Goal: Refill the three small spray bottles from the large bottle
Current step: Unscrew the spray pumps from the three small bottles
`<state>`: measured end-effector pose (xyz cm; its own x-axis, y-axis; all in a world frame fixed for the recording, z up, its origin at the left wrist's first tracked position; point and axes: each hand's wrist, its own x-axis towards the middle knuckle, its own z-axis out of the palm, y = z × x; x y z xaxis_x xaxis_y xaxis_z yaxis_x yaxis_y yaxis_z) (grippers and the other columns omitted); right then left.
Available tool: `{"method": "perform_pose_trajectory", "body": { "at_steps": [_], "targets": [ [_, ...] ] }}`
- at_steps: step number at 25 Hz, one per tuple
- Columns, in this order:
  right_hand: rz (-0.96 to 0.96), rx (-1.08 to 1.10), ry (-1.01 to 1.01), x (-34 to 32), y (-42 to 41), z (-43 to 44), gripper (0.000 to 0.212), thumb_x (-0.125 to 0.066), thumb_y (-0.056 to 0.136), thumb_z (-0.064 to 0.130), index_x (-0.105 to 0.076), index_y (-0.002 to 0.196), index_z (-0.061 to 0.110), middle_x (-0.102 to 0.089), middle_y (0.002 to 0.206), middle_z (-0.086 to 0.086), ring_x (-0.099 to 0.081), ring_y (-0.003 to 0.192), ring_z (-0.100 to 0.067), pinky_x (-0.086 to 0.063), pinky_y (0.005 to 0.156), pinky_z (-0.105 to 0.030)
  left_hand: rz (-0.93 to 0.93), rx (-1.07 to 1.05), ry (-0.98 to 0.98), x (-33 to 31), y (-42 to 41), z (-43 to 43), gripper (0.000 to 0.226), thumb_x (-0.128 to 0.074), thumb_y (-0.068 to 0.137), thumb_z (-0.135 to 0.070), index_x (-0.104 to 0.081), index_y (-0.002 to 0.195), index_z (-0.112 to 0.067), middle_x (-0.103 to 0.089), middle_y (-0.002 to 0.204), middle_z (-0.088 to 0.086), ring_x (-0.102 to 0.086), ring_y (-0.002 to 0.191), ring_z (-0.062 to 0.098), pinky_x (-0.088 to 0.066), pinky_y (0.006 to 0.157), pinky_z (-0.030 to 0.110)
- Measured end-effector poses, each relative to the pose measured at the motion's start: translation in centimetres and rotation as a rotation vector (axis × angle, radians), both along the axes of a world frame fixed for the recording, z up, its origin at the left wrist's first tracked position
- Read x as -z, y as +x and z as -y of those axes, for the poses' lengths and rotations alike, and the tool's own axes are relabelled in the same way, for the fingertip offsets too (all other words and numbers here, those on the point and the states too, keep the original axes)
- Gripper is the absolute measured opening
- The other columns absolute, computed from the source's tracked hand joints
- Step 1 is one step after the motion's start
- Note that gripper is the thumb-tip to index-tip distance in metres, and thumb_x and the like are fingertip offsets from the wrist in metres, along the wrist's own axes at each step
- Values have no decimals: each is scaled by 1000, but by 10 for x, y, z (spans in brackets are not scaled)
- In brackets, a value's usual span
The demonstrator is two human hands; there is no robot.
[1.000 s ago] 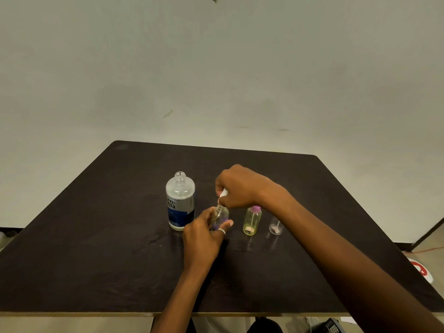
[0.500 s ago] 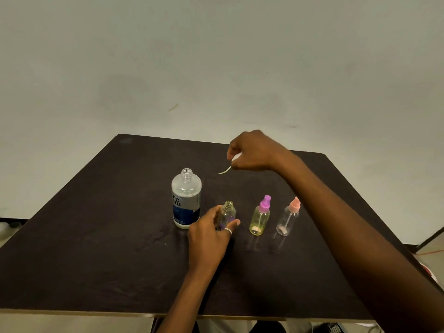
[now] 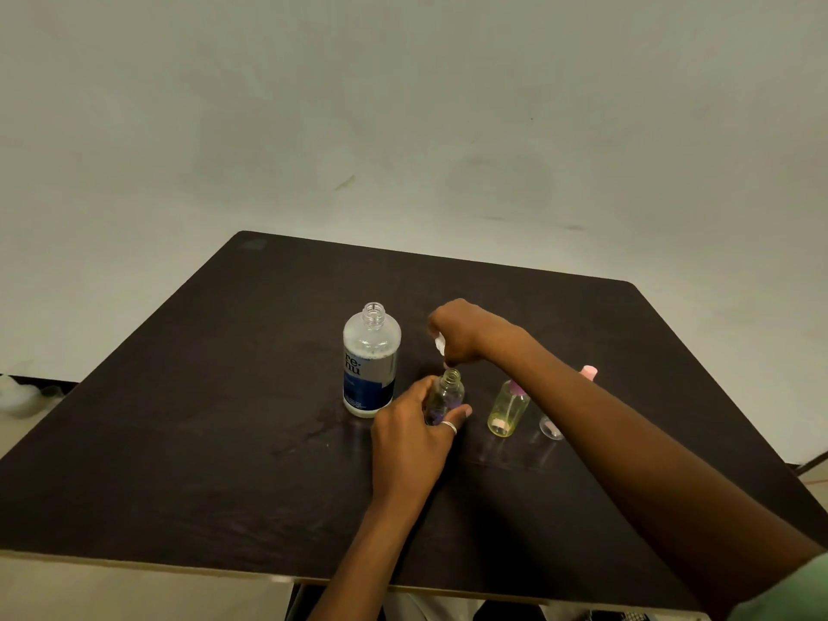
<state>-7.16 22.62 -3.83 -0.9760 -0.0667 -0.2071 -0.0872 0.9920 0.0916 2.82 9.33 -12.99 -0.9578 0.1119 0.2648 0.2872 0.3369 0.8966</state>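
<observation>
The large bottle [image 3: 371,360], clear with a blue label and no cap, stands upright mid-table. Just right of it my left hand [image 3: 410,434] grips a small clear bottle [image 3: 445,396] with an open neck, standing on the table. My right hand [image 3: 461,331] hovers directly above that neck, pinching a white spray top [image 3: 440,344] whose tip points down at the opening. Further right stand a yellow small bottle with a purple spray top [image 3: 506,410] and a clear small bottle with a pink spray top [image 3: 551,427], the latter mostly hidden behind my right forearm.
The dark table [image 3: 201,419] ends at a near edge close to my body and at a pale wall behind. Wet smears show on the table in front of the large bottle.
My right hand lifted the white spray top out of the small bottle, carried it up and back, and has now brought it down just above the open neck. My left hand kept its hold.
</observation>
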Motion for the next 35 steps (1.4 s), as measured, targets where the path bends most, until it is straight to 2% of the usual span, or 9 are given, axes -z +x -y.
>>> {"method": "perform_pose_trajectory", "body": {
  "at_steps": [9, 16, 25, 30, 35],
  "targets": [
    [83, 5, -26, 4, -8, 5, 27, -63, 86, 6, -62, 113, 8, -61, 113, -13, -59, 100, -28, -50, 83, -34, 13, 13, -12, 4, -2, 0, 55, -79, 76, -46, -62, 126, -30, -70, 114, -13, -65, 102, 0, -57, 88, 26],
    [123, 12, -6, 7, -9, 6, 29, -64, 85, 6, -63, 113, 10, -62, 111, -11, -59, 98, -26, -50, 80, -32, -1, 19, 5, 4, -3, 1, 51, -80, 77, -44, -63, 123, -31, -70, 111, -14, -65, 100, -1, -57, 88, 25],
    [127, 2, 35, 9, -9, 3, 42, -69, 83, 9, -60, 124, 11, -63, 116, -11, -61, 101, -26, -54, 87, -36, -10, 16, 11, 6, -4, 0, 53, -81, 76, -43, -63, 124, -29, -71, 111, -13, -65, 100, 0, -57, 87, 24],
    [111, 7, 18, 9, -7, 3, 48, -69, 83, 10, -58, 130, 12, -62, 117, -12, -62, 100, -27, -53, 81, -32, -17, 17, 19, 5, -3, 0, 52, -81, 76, -42, -64, 123, -30, -72, 109, -14, -65, 98, -2, -57, 86, 23],
    [111, 16, 14, 9, -6, 3, 45, -69, 84, 11, -58, 127, 11, -61, 118, -13, -60, 101, -27, -53, 83, -33, -18, 20, 16, 8, -5, -1, 53, -80, 76, -45, -63, 124, -30, -71, 111, -13, -65, 100, -1, -57, 87, 26]
  ]
}}
